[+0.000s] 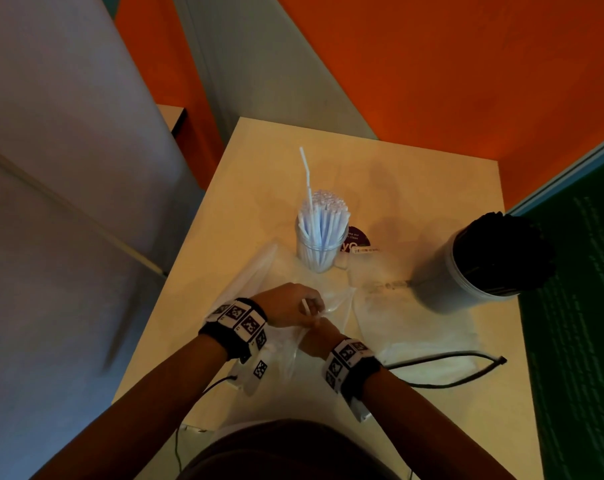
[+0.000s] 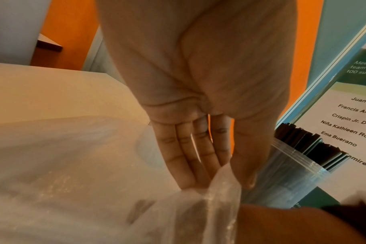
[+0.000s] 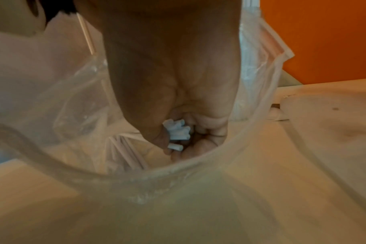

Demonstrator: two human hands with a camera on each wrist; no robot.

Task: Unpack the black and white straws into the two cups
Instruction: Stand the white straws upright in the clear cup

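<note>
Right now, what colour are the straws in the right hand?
White straws, clearest in the right wrist view.

In the head view the fingers of the right hand (image 1: 319, 337) are hidden inside the plastic bag (image 1: 286, 362). In the right wrist view its palm covers all but the ends of the white straws (image 3: 178, 132) it grips. A purple sticker (image 1: 359, 235) sits half behind the clear cup (image 1: 319, 258), its print too small to read. The picture's edge cuts off the names on the poster (image 2: 345, 118).

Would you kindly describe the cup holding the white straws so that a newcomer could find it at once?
Look at the pale square table before the orange wall. Near its centre stands a small clear cup packed with white plastic straws. Unlike the larger translucent cup of black straws at the right, one bent straw juts above its bundle.
</note>
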